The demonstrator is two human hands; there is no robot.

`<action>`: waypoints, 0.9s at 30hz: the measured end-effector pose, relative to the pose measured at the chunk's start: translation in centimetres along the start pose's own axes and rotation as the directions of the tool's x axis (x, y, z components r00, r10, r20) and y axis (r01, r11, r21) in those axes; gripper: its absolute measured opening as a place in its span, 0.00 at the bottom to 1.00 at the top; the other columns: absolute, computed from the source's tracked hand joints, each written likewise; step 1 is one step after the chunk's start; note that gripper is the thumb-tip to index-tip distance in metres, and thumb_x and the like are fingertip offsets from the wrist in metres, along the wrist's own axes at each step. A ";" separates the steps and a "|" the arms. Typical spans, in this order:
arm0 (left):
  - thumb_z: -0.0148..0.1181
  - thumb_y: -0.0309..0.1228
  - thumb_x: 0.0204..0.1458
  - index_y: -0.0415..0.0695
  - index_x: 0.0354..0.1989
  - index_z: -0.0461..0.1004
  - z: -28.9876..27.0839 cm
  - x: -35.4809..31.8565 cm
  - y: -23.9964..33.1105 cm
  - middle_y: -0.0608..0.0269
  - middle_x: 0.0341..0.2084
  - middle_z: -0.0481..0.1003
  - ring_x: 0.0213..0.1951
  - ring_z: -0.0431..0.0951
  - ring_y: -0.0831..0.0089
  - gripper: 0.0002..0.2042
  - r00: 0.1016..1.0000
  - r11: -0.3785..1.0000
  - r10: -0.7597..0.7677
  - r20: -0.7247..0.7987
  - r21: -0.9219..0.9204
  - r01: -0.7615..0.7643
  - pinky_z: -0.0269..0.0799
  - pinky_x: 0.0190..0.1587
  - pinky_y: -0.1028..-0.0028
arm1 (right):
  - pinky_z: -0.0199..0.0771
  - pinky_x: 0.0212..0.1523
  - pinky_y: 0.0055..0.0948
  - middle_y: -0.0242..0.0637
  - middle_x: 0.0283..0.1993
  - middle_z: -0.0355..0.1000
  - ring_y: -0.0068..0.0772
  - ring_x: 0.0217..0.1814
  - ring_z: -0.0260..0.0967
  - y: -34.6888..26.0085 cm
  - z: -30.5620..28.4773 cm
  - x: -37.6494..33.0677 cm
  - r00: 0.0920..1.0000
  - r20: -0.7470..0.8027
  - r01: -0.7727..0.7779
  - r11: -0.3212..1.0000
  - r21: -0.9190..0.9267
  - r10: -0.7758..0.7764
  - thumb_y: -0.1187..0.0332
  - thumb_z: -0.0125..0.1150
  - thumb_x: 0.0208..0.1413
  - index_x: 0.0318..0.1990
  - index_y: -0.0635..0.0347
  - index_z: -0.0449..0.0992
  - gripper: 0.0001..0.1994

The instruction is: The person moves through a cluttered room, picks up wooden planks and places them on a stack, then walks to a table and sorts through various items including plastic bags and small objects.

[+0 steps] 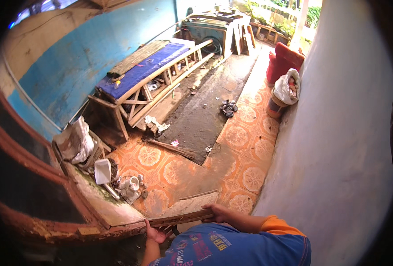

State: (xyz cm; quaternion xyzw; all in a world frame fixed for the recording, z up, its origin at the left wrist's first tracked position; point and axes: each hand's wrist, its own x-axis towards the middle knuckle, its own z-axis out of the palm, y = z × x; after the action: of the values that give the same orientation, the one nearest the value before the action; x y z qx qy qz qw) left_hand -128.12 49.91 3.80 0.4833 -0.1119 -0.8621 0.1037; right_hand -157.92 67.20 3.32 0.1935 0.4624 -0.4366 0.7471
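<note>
Orange patterned tile floor (252,177), blue wall (72,75) at left. White dustpan (102,172) near lower left; beyond it, bamboo frame (161,75) with blue cover. Left hand (156,234) at left end of wooden plank (183,217), thumb against it, fingers curled below, partly hidden. Plank low before body, between hands. Right hand (216,213) closed round right end. Bucket (275,107) by pale wall (329,146)

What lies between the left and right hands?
In the head view, a wooden board spans the gap from the left hand to the right hand.
</note>
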 end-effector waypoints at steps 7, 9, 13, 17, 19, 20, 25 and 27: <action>0.50 0.60 0.49 0.44 0.57 0.67 9.2 10.1 0.6 0.52 0.51 0.72 0.51 0.73 0.53 0.35 0.993 0.983 0.116 -0.008 -0.140 -0.116 0.70 0.54 0.54 | 0.79 0.44 0.39 0.41 0.48 0.73 0.41 0.48 0.72 -6.8 -6.4 -3.3 0.991 -0.047 0.129 0.992 -0.001 -0.128 0.54 0.60 0.55 0.48 0.55 0.72 0.19; 0.53 0.55 0.49 0.43 0.52 0.70 11.7 12.2 1.4 0.52 0.46 0.74 0.47 0.75 0.53 0.30 0.998 0.990 0.059 -0.035 -0.128 -0.063 0.73 0.49 0.53 | 0.78 0.46 0.40 0.40 0.48 0.72 0.40 0.50 0.72 -9.6 -7.2 -4.7 0.980 -0.020 0.197 0.980 -0.003 -0.197 0.54 0.60 0.55 0.49 0.55 0.72 0.19; 0.56 0.50 0.47 0.41 0.51 0.70 16.4 14.9 2.6 0.52 0.45 0.75 0.46 0.75 0.52 0.28 0.997 0.985 0.072 0.007 -0.160 -0.070 0.74 0.49 0.53 | 0.78 0.42 0.43 0.42 0.45 0.72 0.43 0.45 0.73 -14.2 -6.2 -8.0 0.887 -0.223 0.431 0.898 0.087 -0.404 0.49 0.61 0.54 0.48 0.59 0.71 0.24; 0.58 0.46 0.46 0.41 0.50 0.70 22.0 17.3 4.1 0.53 0.43 0.75 0.44 0.76 0.53 0.26 0.998 0.980 0.044 0.041 -0.198 -0.035 0.76 0.46 0.54 | 0.75 0.45 0.46 0.40 0.47 0.70 0.45 0.46 0.71 -18.7 -6.4 -8.2 0.796 -0.378 0.558 0.816 0.153 -0.473 0.45 0.64 0.51 0.50 0.55 0.70 0.27; 0.57 0.46 0.46 0.42 0.50 0.70 22.6 20.3 5.0 0.53 0.43 0.75 0.44 0.76 0.54 0.26 0.999 0.983 0.039 0.021 -0.180 -0.035 0.76 0.46 0.54 | 0.75 0.45 0.47 0.38 0.47 0.70 0.43 0.46 0.69 -20.8 -7.0 -6.4 0.756 -0.465 0.598 0.776 0.202 -0.461 0.46 0.63 0.53 0.49 0.54 0.71 0.25; 0.57 0.45 0.46 0.42 0.50 0.70 23.4 21.5 5.9 0.54 0.44 0.74 0.46 0.75 0.55 0.25 0.997 0.986 0.014 0.076 -0.169 0.000 0.75 0.48 0.54 | 0.74 0.46 0.46 0.37 0.47 0.70 0.41 0.46 0.69 -22.3 -6.8 -6.2 0.741 -0.481 0.611 0.768 0.193 -0.469 0.47 0.63 0.53 0.48 0.53 0.72 0.23; 0.62 0.41 0.44 0.44 0.46 0.70 30.9 25.4 10.8 0.55 0.42 0.74 0.47 0.74 0.57 0.21 0.998 0.990 -0.011 0.064 -0.143 0.020 0.75 0.50 0.54 | 0.69 0.53 0.48 0.35 0.52 0.68 0.38 0.54 0.66 -30.2 -5.6 -5.2 0.686 -0.549 0.706 0.619 0.344 -0.477 0.49 0.66 0.52 0.52 0.50 0.69 0.25; 0.64 0.39 0.43 0.44 0.45 0.70 33.7 26.5 12.3 0.55 0.42 0.73 0.47 0.74 0.57 0.21 0.994 0.990 -0.022 0.109 -0.135 0.037 0.74 0.51 0.53 | 0.68 0.54 0.48 0.34 0.55 0.67 0.37 0.58 0.63 -33.3 -3.0 -6.5 0.655 -0.625 0.721 0.599 0.348 -0.426 0.50 0.68 0.51 0.55 0.50 0.66 0.28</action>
State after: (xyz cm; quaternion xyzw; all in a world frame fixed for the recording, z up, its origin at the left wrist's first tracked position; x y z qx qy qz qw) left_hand -169.69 33.71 3.06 0.4296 -0.0507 -0.8938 0.1178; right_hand -188.38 54.27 11.17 0.3433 0.5163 -0.7147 0.3238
